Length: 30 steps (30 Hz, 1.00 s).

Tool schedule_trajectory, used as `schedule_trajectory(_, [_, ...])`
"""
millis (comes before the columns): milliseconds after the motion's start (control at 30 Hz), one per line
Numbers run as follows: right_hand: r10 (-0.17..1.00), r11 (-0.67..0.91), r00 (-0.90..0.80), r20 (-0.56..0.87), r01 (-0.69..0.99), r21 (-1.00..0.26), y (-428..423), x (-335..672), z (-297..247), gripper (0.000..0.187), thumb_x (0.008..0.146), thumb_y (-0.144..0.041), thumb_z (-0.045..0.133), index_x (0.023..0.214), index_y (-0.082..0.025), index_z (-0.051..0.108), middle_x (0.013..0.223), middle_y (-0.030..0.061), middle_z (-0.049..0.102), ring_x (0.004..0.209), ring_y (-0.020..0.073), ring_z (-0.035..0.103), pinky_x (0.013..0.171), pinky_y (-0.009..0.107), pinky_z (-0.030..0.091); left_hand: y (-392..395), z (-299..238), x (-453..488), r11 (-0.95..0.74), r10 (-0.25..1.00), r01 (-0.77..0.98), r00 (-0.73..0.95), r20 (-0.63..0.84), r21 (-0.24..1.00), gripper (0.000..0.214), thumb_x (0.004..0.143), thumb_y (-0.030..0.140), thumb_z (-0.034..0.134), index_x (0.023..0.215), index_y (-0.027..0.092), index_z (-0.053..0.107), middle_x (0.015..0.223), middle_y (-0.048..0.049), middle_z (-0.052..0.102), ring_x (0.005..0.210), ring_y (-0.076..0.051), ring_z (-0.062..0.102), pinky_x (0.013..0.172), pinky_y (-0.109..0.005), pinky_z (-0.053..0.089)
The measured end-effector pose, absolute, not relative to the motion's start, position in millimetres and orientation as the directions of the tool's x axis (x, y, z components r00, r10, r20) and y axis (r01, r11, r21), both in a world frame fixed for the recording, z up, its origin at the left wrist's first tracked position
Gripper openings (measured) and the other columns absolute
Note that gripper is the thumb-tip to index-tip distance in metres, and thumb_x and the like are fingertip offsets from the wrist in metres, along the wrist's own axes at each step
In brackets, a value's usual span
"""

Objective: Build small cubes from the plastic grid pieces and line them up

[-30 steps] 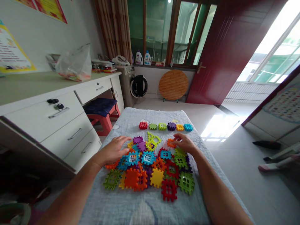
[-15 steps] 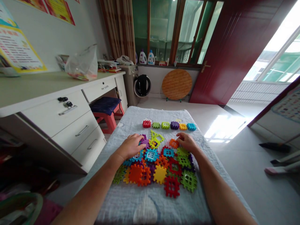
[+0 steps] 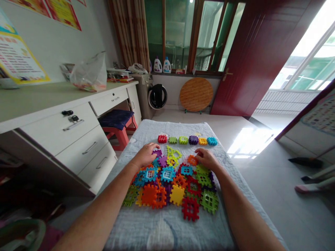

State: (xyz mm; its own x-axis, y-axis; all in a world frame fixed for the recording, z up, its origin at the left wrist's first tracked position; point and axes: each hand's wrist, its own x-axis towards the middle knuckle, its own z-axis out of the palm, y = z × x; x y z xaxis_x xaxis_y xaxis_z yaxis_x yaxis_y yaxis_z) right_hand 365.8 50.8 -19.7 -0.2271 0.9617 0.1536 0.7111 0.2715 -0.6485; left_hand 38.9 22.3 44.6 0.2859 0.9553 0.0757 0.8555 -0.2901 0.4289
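Head view: the left hand (image 3: 145, 155) has its fingers and thumb slightly parted at the left edge of a purple interlocking tile (image 3: 157, 153); whether it pinches the tile or only touches it, I cannot tell. The right hand (image 3: 207, 159) is loosely curled, its fingertips at the right edge of an orange notched piece (image 3: 193, 160); I cannot tell whether it has hold of that piece either. Between the two grips lie a second purple tile (image 3: 162, 161), just beside the left hand's one, and a lime triangular frame (image 3: 171, 152).

Nearer the wearer than both grips, the other tiles overlap in a loose heap: two blue window tiles side by side, the left one (image 3: 150, 173) and the right one (image 3: 168, 174), a small blue frame (image 3: 186, 170), a solid orange tile (image 3: 149, 195), a yellow tile (image 3: 177, 195), a red window tile (image 3: 190, 209) and a green window tile (image 3: 209, 201).

Beyond the hands, six assembled cubes stand in a row, from left to right: red (image 3: 162, 139), green (image 3: 172, 140), lime (image 3: 183, 140), dark purple (image 3: 193, 140), yellow-orange (image 3: 202, 141) and blue (image 3: 211, 141). Everything rests on a pale blue cloth (image 3: 131, 228). Well left of the left hand is a pink stool (image 3: 121, 136).
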Motion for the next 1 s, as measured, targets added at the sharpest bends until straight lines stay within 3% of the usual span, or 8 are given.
schedule_trajectory(167, [0.964,0.263,-0.223,0.144,0.725,-0.637,49.9,364.9,-18.2,0.024,0.072,-0.026,0.054,0.093,-0.016,0.064,0.057,-0.0046,0.053,0.052,0.0100,0.045,0.053,0.023,0.033,40.6,38.3,29.2,-0.321,0.919,0.874,0.380,-0.102,0.365,0.037,0.062,0.014,0.060,0.098,0.018,0.067,0.103,-0.0045,0.068,0.096,-0.021,0.063,0.085,-0.025,0.045])
schedule_trajectory(300, [0.962,0.270,-0.234,0.142,0.721,-0.638,49.7,365.3,-17.9,0.025,0.073,-0.026,0.054,0.094,-0.015,0.064,0.059,-0.0038,0.056,0.053,0.0104,0.046,0.053,0.023,0.034,45.5,34.3,30.7,-0.306,0.935,0.882,0.349,-0.060,0.358,0.024,0.074,0.020,0.055,0.093,0.018,0.068,0.101,-0.0062,0.070,0.095,-0.021,0.063,0.085,-0.026,0.044])
schedule_trajectory(400, [0.960,0.277,-0.241,0.145,0.719,-0.637,49.8,365.6,-18.2,0.026,0.073,-0.025,0.054,0.094,-0.015,0.064,0.060,-0.0028,0.057,0.054,0.0107,0.047,0.054,0.024,0.033,48.2,33.7,30.5,-0.269,0.958,0.893,0.285,0.010,0.360,0.031,0.087,0.027,0.039,0.098,0.017,0.066,0.101,-0.0085,0.070,0.094,-0.021,0.064,0.084,-0.028,0.044])
schedule_trajectory(533, [0.961,0.271,-0.237,0.140,0.721,-0.638,50.1,365.6,-18.9,0.026,0.073,-0.025,0.055,0.094,-0.015,0.064,0.060,-0.0028,0.057,0.053,0.0107,0.046,0.054,0.024,0.033,52.4,32.1,27.4,-0.240,0.971,0.893,0.226,0.081,0.382,0.035,0.092,0.027,0.030,0.103,0.019,0.062,0.104,-0.0055,0.069,0.098,-0.017,0.062,0.087,-0.024,0.043])
schedule_trajectory(700, [0.961,0.272,-0.245,0.131,0.730,-0.627,50.5,366.0,-19.7,0.026,0.074,-0.027,0.054,0.095,-0.015,0.063,0.061,-0.0029,0.056,0.054,0.0108,0.047,0.055,0.024,0.034,53.2,21.6,25.5,-0.220,0.975,0.906,0.213,0.060,0.362,0.029,0.086,0.022,0.041,0.105,0.020,0.063,0.102,-0.0041,0.069,0.095,-0.017,0.062,0.087,-0.024,0.045])
schedule_trajectory(833, [0.959,0.278,-0.248,0.137,0.734,-0.619,50.8,366.6,-20.3,0.025,0.074,-0.027,0.055,0.095,-0.015,0.063,0.059,-0.0029,0.056,0.054,0.0108,0.047,0.055,0.024,0.033,43.8,20.1,30.2,-0.243,0.966,0.926,0.206,0.154,0.289,0.032,0.083,0.020,0.048,0.112,0.017,0.062,0.125,-0.0116,0.056,0.114,-0.024,0.052,0.104,-0.035,0.033])
schedule_trajectory(900, [0.957,0.284,-0.254,0.138,0.732,-0.619,50.9,366.5,-20.3,0.025,0.074,-0.027,0.055,0.095,-0.015,0.063,0.060,-0.0028,0.056,0.054,0.0107,0.047,0.055,0.024,0.033,34.8,26.3,34.7,-0.308,0.945,0.916,0.264,0.194,0.257,0.033,0.083,0.023,0.049,0.114,0.016,0.061,0.128,-0.0124,0.053,0.118,-0.025,0.049,0.107,-0.037,0.030])
schedule_trajectory(1000, [0.956,0.289,-0.258,0.142,0.730,-0.619,50.5,365.6,-19.8,0.026,0.074,-0.027,0.055,0.095,-0.014,0.063,0.060,-0.0026,0.057,0.053,0.0102,0.046,0.054,0.023,0.033,19.8,39.5,41.5,-0.435,0.899,0.847,0.430,0.087,0.306,0.038,0.083,0.034,0.053,0.116,0.018,0.059,0.122,-0.0080,0.059,0.116,-0.024,0.049,0.105,-0.036,0.033])
